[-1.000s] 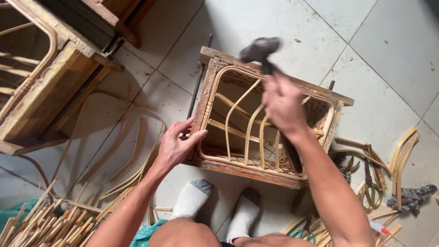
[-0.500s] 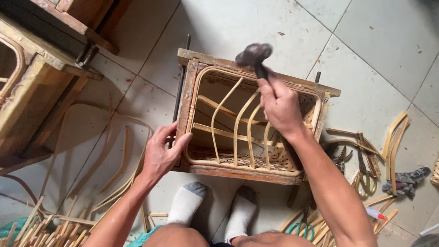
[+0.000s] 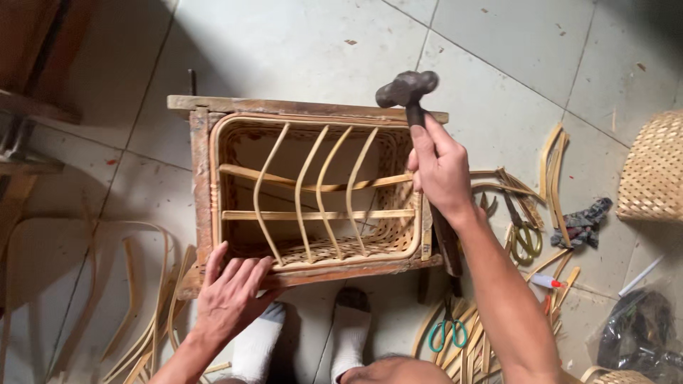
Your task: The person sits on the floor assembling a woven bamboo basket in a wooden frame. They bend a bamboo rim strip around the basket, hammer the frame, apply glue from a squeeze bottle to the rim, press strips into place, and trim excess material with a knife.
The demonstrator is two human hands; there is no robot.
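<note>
Overhead, my right hand grips a hammer above the rattan basket frame; my left hand lies open-fingered, pressing its near wooden edge.

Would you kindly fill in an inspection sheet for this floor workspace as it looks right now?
Surface: pale tiled floor, marked with specks.
Job's things: wooden frame around a rattan basket; hammer.
Clutter: rattan strips, yellow-handled scissors, green-handled scissors, rag.
Grippers: left hand presses the frame's near edge; right hand grips the hammer handle.
Cables: nothing seen.
Surroundings: woven basket, wooden furniture.
</note>
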